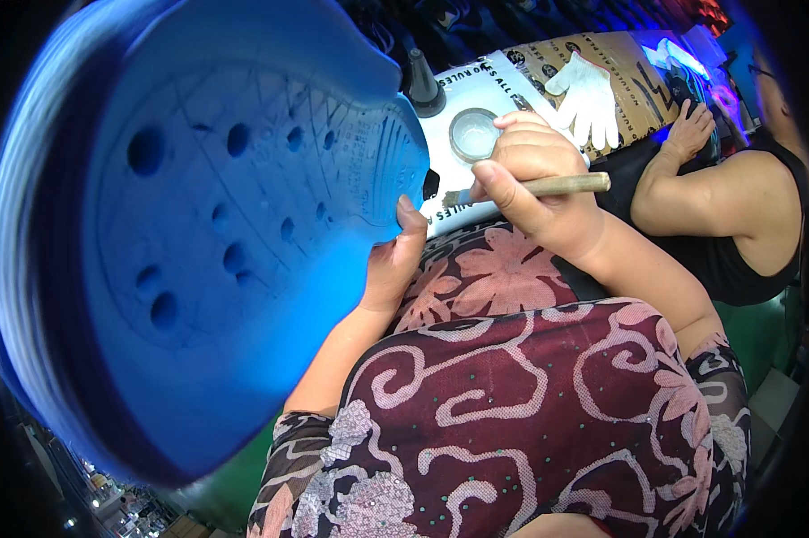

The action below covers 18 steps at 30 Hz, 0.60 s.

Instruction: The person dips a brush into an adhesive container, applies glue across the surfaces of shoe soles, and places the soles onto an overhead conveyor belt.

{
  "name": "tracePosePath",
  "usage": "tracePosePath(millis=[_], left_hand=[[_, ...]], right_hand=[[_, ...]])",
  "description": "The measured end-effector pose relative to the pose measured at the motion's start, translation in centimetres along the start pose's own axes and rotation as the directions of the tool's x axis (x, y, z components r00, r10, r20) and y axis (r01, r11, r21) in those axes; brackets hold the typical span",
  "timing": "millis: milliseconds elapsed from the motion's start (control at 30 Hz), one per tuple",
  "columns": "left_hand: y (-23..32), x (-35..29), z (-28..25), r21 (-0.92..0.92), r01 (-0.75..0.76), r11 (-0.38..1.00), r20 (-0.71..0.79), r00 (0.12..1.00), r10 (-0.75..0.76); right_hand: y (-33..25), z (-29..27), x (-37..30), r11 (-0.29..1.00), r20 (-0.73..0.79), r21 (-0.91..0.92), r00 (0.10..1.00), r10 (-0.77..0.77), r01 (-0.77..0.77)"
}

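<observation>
A large shoe sole (270,188), lit bright blue and dotted with round holes, fills the left side close to the camera. My left hand (393,264) grips its right edge; the thumb lies on the near side and the fingers are hidden behind. A brush (566,185) with a wooden handle is pinched in my right hand (539,175). Its bristles point left toward the edge of the sole, and I cannot tell whether they touch it. Just beyond my right hand stands a small round clear cup (474,134) with a pale content.
The cup rests on a white printed sheet (458,85) beside a dark cone-shaped object (424,85). A white glove (588,99) lies on brown printed cardboard (633,67). At the right sits a co-worker (727,206) in a black top, one hand at the bench.
</observation>
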<state>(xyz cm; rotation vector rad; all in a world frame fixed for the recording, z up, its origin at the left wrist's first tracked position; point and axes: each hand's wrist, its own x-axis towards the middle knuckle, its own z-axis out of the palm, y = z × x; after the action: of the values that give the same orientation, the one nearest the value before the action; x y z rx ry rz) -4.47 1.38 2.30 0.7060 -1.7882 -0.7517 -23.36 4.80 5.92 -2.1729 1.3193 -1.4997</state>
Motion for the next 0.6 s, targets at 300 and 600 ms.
tracePosePath(millis=[300,600], left_hand=[[0.5,0.1,0.1,0.206,-0.054,0.977,-0.033,0.998,0.062],[1.3,2.4,-0.9,-0.119,0.099,0.988,-0.101,0.989,-0.111]], right_hand=[[-0.9,0.0,-0.5,0.988,0.067,-0.154,0.998,0.017,-0.006],[0.9,-2.6,-0.6,0.986,-0.048,-0.162,0.998,0.034,-0.042]])
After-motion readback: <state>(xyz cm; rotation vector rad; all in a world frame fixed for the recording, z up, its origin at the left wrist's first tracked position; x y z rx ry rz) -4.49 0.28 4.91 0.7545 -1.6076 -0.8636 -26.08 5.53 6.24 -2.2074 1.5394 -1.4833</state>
